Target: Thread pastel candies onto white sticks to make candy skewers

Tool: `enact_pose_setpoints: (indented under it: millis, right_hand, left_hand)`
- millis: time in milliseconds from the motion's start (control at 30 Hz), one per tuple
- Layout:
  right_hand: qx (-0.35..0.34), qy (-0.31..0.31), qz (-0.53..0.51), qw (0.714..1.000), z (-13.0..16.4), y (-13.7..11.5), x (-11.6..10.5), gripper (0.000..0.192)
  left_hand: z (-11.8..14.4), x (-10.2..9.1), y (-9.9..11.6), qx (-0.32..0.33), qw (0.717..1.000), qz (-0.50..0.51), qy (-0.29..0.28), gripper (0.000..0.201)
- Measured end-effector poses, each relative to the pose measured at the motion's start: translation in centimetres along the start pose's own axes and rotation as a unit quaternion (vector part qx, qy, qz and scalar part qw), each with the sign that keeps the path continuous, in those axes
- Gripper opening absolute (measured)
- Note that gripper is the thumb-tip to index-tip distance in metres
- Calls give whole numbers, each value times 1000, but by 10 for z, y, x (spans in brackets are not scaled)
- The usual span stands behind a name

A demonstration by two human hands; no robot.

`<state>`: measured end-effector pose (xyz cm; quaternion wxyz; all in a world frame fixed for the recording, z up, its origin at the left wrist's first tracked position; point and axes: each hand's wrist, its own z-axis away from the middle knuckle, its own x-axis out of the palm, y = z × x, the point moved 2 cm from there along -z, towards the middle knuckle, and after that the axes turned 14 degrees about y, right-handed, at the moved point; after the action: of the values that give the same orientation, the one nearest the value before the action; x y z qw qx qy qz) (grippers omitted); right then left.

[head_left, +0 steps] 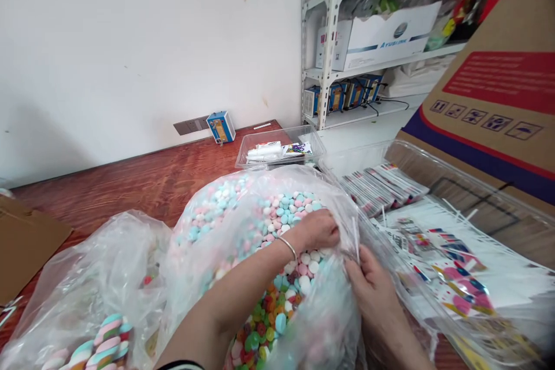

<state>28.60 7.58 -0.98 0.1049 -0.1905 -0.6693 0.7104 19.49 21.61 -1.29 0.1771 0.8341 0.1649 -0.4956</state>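
A big clear plastic bag (243,191) full of pink, white and pale blue candies (288,208) stands in front of me. Lower down, bright gummy rings (260,329) show inside it. My left hand (321,228), a bangle on its wrist, reaches over the candies with the fingers curled closed; what lies in them is hidden. At the bag's right side, my right hand (373,277) pinches clear plastic between thumb and fingers. Whether that plastic is the bag's rim or a separate small piece, I cannot tell.
On the left lies another plastic bag (108,254) with twisted marshmallows (110,338). To the right, a clear bin (411,153) holds printed packets (463,289). Behind are a small clear tray (245,147), a metal shelf (328,40) and a large carton (498,104).
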Motion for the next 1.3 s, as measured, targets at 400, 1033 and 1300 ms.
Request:
enact_pose_setpoints:
  millis: [400, 1033, 1300]
  right_hand:
    - [103, 6, -192, 976, 30, -22, -21, 27]
    - [-188, -171, 466, 847, 51, -14, 12, 31]
    - [-179, -122, 333, 918, 61, 18, -36, 42]
  left_hand:
    - [64, -52, -16, -119, 990, -74, -5, 19]
    - [166, -103, 188, -280, 936, 189, -98, 32]
    - [194, -107, 179, -392, 871, 293, 46, 26]
